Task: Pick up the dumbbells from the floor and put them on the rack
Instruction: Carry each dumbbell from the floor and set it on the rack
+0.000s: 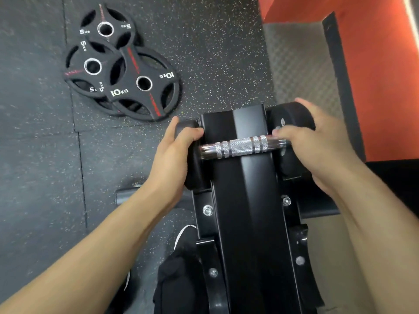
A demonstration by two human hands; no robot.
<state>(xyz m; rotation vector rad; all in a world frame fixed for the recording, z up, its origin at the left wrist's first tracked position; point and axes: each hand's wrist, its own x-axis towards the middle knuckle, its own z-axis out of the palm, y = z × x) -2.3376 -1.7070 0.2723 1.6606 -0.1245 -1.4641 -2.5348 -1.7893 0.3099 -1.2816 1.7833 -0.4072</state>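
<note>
A black dumbbell with a knurled chrome handle (240, 147) lies crosswise over the top of the black upright rack (244, 200). My left hand (174, 155) wraps around its left head. My right hand (317, 146) covers the right head (292, 116), with the fingertips touching the handle's right end. The handle's middle is bare between both hands. The rack's steel column runs down the centre of the view, with bolted side brackets below the dumbbell.
Three black weight plates (122, 71), marked 5 kg and 10 kg, lie overlapping on the speckled rubber floor at the upper left. An orange wall (385, 75) rises at the right. A rack foot (127, 196) sticks out left. A black shoe (183, 257) shows beside the rack.
</note>
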